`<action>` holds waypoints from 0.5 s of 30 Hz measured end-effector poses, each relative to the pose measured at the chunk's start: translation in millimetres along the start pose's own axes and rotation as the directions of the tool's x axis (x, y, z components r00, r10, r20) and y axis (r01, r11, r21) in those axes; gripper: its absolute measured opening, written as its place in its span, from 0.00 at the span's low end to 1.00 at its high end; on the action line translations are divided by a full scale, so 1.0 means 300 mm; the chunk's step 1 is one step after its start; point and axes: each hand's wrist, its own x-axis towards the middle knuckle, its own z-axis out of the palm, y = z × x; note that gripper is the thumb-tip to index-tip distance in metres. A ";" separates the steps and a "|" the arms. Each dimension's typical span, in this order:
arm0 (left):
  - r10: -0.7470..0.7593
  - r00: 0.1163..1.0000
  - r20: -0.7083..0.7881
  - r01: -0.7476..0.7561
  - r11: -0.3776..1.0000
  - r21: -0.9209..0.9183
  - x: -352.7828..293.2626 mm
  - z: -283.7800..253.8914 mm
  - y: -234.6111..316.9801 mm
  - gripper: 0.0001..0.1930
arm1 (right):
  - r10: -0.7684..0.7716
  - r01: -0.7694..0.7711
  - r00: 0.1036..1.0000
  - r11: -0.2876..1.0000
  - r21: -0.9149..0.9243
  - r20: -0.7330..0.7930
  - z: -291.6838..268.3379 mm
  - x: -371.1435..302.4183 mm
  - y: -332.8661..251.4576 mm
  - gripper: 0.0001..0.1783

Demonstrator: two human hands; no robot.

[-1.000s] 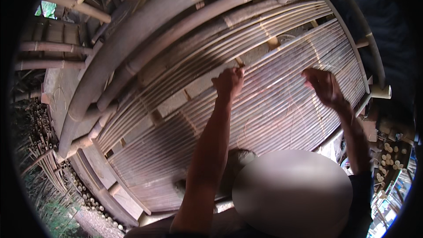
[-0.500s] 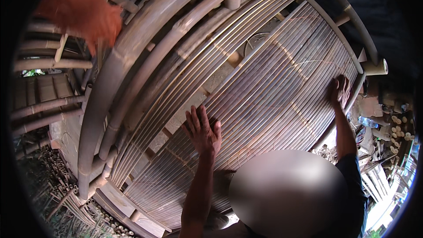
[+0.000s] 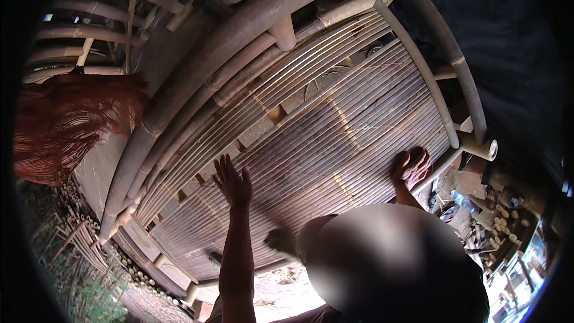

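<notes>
Red strands (image 3: 78, 125) sit lower now. My left hand (image 3: 234, 188) spreads apart from my right hand (image 3: 412, 167), whose grip I can't tell. Slats (image 3: 371, 125) look mostly laid; one long gap (image 3: 296, 98) stays open.

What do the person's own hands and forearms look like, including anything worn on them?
Both the left hand and right hand are ungloved, with no ring or watch visible. The left forearm is bare and slender, widening toward the elbow. The right forearm is mostly hidden, so any sleeve cannot be made out.
</notes>
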 end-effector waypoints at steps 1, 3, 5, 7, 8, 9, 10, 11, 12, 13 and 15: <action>-0.017 0.995 -0.095 0.013 0.999 -0.041 0.025 0.019 0.039 0.35 | -0.028 0.028 1.000 1.000 -0.007 0.004 0.004 0.004 0.014 0.43; 0.102 0.986 -0.131 -0.129 0.966 -0.223 0.112 0.023 0.221 0.33 | -0.008 0.008 1.000 1.000 -0.023 -0.015 0.022 0.003 0.034 0.43; 0.217 0.976 -0.005 -0.201 0.895 -0.399 0.211 -0.048 0.466 0.31 | 0.034 -0.034 0.999 0.999 0.000 0.032 0.021 0.008 0.030 0.45; 0.276 0.913 -0.300 -0.359 0.894 -0.267 0.287 0.045 0.616 0.30 | -0.028 0.027 0.998 1.000 0.010 0.058 0.025 0.016 0.021 0.46; 0.238 0.942 -0.235 -0.306 0.897 -0.318 0.329 0.093 0.678 0.30 | -0.023 0.023 0.998 1.000 0.003 0.057 0.027 0.016 0.015 0.46; 0.204 0.964 -0.169 -0.253 0.896 -0.365 0.370 0.141 0.736 0.29 | -0.015 0.015 0.998 1.000 -0.003 0.056 0.028 0.017 0.012 0.46; 0.178 0.979 -0.094 -0.201 0.892 -0.405 0.396 0.180 0.787 0.29 | 0.018 -0.017 0.996 1.000 -0.009 0.085 0.024 0.018 0.019 0.47; 0.157 0.978 -0.139 -0.197 0.916 -0.350 0.410 0.195 0.828 0.26 | -0.005 0.006 0.998 1.000 -0.021 0.056 0.021 0.010 0.035 0.47; 0.093 0.995 -0.018 -0.094 0.936 -0.339 0.453 0.205 0.849 0.24 | -0.005 0.007 0.998 1.000 -0.021 0.066 0.027 0.023 0.038 0.47; 0.027 0.993 0.117 0.012 0.948 -0.318 0.482 0.204 0.868 0.22 | -0.003 0.006 0.997 0.999 -0.035 0.082 0.030 0.022 0.052 0.46; -0.010 0.999 -0.038 0.001 0.976 -0.218 0.510 0.222 0.897 0.20 | -0.020 0.021 0.996 1.000 -0.012 0.092 0.040 0.018 0.068 0.43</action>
